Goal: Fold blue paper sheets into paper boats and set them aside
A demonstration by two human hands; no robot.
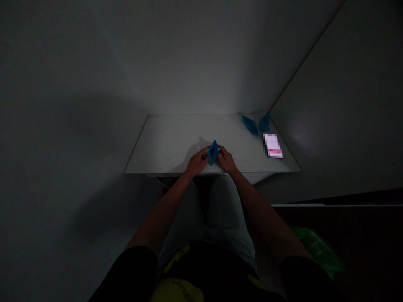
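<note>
Between my two hands is a folded blue paper boat [213, 153], held just above the front part of the white table [170, 138]. My left hand [198, 162] grips its left side, fingers closed on the paper. On the other side my right hand [226, 159] pinches the right edge. Two more folded blue paper pieces lie at the table's back right corner: a long one [250, 125] and a shorter one [265, 123] beside it.
A phone with a lit, blurred screen [273, 145] lies near the table's right edge. Walls border the table at the back and right. A green plastic bag [316, 249] sits on the dark floor at lower right. The room is dim.
</note>
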